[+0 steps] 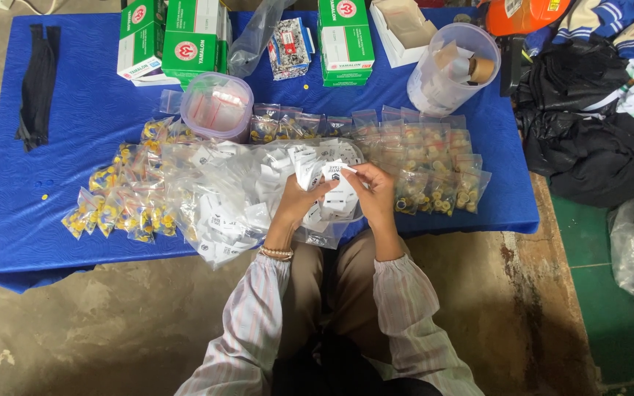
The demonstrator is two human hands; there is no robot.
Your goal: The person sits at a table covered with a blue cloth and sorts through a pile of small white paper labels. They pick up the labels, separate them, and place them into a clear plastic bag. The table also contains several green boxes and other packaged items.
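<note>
Small clear zip bags of yellow pieces (122, 202) lie at the left of the blue table (31, 220). The left hand (299, 199) and right hand (376, 192) both pinch a small white printed paper tag (337, 178) above a clear bag of tags (236, 198), at the table's near edge.
</note>
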